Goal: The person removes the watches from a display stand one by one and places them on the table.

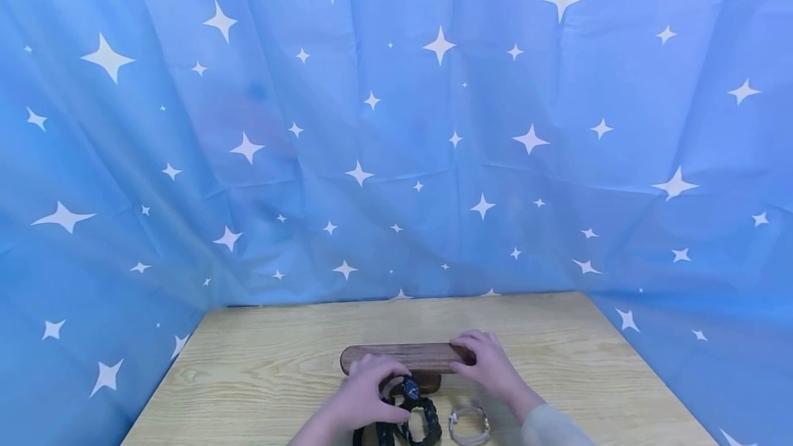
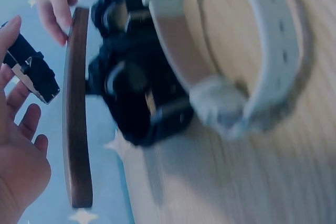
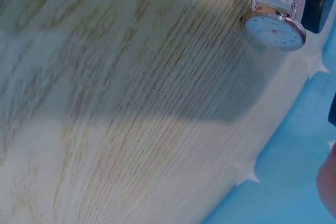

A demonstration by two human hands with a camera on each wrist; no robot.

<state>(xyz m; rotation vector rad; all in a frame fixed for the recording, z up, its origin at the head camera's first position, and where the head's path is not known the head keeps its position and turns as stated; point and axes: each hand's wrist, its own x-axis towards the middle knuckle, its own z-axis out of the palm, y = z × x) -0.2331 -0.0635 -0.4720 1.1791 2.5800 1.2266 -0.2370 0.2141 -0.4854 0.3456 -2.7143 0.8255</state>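
My left hand [image 1: 362, 394] holds a black-strapped watch [image 2: 32, 69] between thumb and fingers, in front of a dark wooden stand [image 1: 396, 356] with a long rounded bar. Its dark dial faces up in the head view. At the bar's right end, my right hand [image 1: 492, 367] grips the wood, with fingers over the top and thumb at the near side. Only a fingertip [image 3: 328, 182] of that hand shows in the right wrist view. The stand's short base [image 1: 427, 383] is partly hidden behind the left hand and the watch.
Several watches with closed straps stand at the table's near side. Black ones [image 2: 142, 85] are closest to the left hand. A pale-strapped watch [image 1: 469, 427] with a white dial [image 3: 275, 31] stands to their right. Blue star-printed cloth [image 1: 396, 157] hangs round the wooden table [image 1: 260, 363].
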